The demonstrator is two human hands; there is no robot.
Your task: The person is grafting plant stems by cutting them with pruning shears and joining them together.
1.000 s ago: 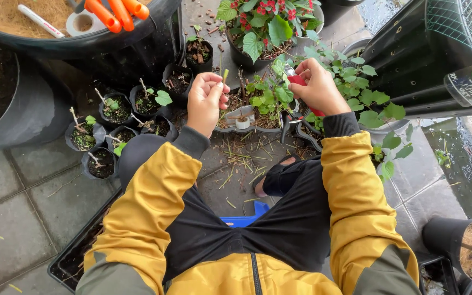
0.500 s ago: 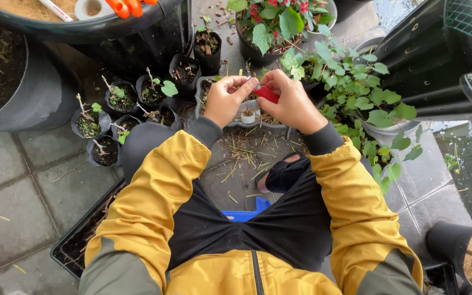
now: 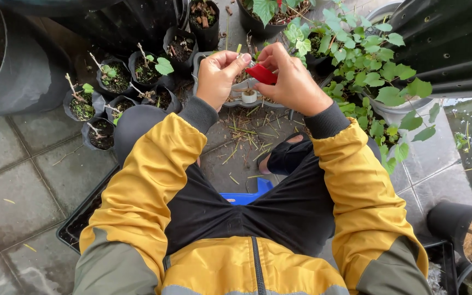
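Observation:
My left hand (image 3: 218, 76) pinches a short green plant cutting (image 3: 239, 50) between thumb and fingers. My right hand (image 3: 293, 82) grips a small red-handled cutting tool (image 3: 261, 74), its tip right at the cutting. Both hands meet above a grey tray (image 3: 230, 101) holding a small white cup (image 3: 249, 95). My sleeves are yellow. Cut stem bits (image 3: 247, 136) litter the paving below.
Several small black grow bags with seedlings (image 3: 117, 82) stand at left beside a large grey pot (image 3: 25, 82). A leafy green plant (image 3: 372, 65) in a pot fills the right. A black tray (image 3: 80, 221) lies by my left leg, dark pots (image 3: 465, 229) at lower right.
Both hands drew back from the plants and came together in front of me, tool against cutting. The view tilted down slightly.

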